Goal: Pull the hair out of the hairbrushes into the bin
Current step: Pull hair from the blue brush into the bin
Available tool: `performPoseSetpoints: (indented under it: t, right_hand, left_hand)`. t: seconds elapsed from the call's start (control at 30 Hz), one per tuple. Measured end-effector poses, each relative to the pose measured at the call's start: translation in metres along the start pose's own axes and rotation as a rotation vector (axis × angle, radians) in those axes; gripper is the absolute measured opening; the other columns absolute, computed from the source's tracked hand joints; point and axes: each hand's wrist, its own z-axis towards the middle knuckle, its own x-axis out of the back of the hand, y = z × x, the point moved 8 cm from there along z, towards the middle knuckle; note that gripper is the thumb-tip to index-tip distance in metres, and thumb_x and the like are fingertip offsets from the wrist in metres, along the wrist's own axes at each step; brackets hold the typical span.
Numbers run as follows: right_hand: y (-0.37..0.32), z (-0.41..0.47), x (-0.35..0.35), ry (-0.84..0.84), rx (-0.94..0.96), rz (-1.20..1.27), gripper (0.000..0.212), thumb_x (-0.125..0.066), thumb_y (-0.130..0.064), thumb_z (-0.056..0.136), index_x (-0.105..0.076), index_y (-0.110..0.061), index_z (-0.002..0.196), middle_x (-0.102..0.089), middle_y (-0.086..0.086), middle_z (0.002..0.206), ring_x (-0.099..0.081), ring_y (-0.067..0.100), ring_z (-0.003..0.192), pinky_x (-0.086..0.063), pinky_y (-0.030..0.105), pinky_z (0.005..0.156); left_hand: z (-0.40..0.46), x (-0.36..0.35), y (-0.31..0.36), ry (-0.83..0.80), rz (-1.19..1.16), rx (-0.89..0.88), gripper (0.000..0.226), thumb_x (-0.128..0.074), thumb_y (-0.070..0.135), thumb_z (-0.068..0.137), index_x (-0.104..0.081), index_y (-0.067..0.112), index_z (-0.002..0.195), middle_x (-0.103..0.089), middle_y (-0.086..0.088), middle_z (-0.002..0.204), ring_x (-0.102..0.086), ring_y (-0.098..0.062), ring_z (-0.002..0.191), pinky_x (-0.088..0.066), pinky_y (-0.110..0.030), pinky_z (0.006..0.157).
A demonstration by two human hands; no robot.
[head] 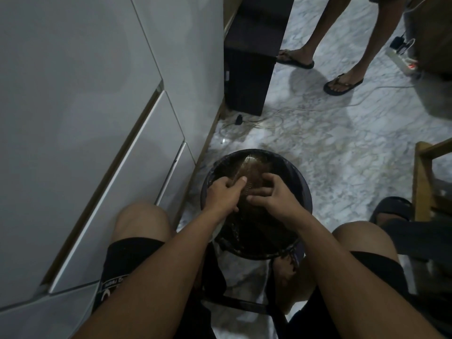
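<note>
A round black bin (307,189) lined with a dark bag stands on the floor between my knees. Over its opening I hold a brown hairbrush (252,171), bristle side up, its head pointing away from me. My left hand (223,194) grips the brush along its left side, thumb on top. My right hand (274,195) lies on the bristles with its fingers curled, pinching at them. Any hair between those fingers is too dark to make out.
White cabinet drawers (110,167) run along my left. A dark box (247,77) and loose cables (264,121) lie on the marble floor beyond the bin. Another person's sandalled feet (342,83) stand at the back. A wooden chair frame (423,182) is at the right.
</note>
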Motion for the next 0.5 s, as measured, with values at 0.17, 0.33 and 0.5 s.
performPoseSetpoints:
  t: [0.17, 0.33, 0.5]
  right_hand:
    - [-0.009, -0.004, 0.001, 0.021, 0.117, -0.332, 0.018, -0.049, -0.022, 0.099, -0.066, -0.020, 0.094, -0.068, 0.006, 0.083, -0.063, 0.017, 0.076, -0.046, 0.026, 0.067]
    - [-0.002, -0.001, 0.017, 0.100, 0.090, -0.522, 0.033, -0.040, -0.024, 0.101, -0.055, -0.018, 0.072, -0.056, 0.001, 0.067, -0.052, 0.019, 0.064, -0.040, 0.032, 0.060]
    - [0.013, 0.003, 0.043, 0.292, -0.056, -0.684, 0.027, -0.041, -0.020, 0.097, -0.056, -0.011, 0.077, -0.064, 0.013, 0.081, -0.059, 0.031, 0.076, -0.046, 0.041, 0.067]
  left_hand:
    - [0.004, 0.010, -0.004, 0.044, -0.031, 0.017, 0.043, -0.056, 0.051, 0.093, -0.063, 0.009, 0.092, -0.071, -0.015, 0.087, -0.064, -0.020, 0.053, -0.044, -0.022, 0.044]
    - [0.004, 0.025, -0.007, 0.152, -0.104, 0.109, 0.047, -0.051, 0.047, 0.097, -0.064, 0.002, 0.100, -0.065, -0.014, 0.079, -0.058, -0.019, 0.047, -0.038, -0.018, 0.032]
    - [0.002, 0.032, -0.011, 0.227, -0.193, 0.149, 0.037, -0.051, 0.043, 0.099, -0.061, 0.007, 0.093, -0.059, -0.005, 0.070, -0.054, -0.019, 0.046, -0.043, -0.024, 0.044]
